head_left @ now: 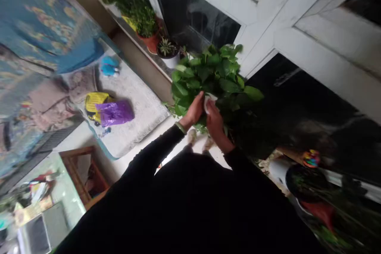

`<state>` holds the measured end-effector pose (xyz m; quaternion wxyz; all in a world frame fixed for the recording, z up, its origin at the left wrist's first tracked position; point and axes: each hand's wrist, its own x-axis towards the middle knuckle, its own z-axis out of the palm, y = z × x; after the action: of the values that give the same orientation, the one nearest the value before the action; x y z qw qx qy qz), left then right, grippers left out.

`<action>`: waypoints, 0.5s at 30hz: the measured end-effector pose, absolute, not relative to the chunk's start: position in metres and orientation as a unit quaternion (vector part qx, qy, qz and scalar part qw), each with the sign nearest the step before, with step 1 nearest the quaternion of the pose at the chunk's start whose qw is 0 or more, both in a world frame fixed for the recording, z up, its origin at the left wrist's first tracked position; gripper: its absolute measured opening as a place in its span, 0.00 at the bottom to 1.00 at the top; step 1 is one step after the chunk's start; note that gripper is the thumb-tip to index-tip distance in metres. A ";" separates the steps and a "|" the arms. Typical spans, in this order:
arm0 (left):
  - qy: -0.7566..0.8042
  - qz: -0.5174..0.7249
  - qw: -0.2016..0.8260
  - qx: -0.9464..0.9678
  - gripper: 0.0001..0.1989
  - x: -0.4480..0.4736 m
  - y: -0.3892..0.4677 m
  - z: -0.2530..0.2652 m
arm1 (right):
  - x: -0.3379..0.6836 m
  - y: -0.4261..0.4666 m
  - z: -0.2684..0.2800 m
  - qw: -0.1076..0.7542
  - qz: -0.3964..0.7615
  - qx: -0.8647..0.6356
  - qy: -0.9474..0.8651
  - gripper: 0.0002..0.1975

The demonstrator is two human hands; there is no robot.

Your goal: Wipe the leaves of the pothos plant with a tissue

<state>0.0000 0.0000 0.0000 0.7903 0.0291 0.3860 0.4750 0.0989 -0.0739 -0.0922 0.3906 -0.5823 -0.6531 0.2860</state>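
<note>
A bushy plant (205,71) with broad green leaves stands in front of me, below the window. Both my hands are at its near side, close together. My right hand (214,121) is closed on a crumpled white tissue (210,101), which pokes out past the fingers. Just to the left, my left hand (193,112) is held against the leaves with its fingers together. What lies inside it is hidden. A pale band circles the left wrist.
Potted plants line the sill, including a terracotta pot (150,43) and a white pot (172,60). A bed (143,115) at left bears a purple packet (116,112), a yellow bag (94,105) and a blue toy (109,66). A dark pot (306,182) stands lower right.
</note>
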 end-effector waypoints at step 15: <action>0.432 0.305 0.831 0.170 0.19 -0.062 -0.026 0.012 | 0.151 -0.113 -0.010 0.562 0.492 -0.640 -0.183 0.22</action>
<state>-0.0616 -0.0264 0.0121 0.8312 0.1696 0.4325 0.3053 0.1506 -0.1134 -0.0098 0.5618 -0.6398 -0.1826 0.4916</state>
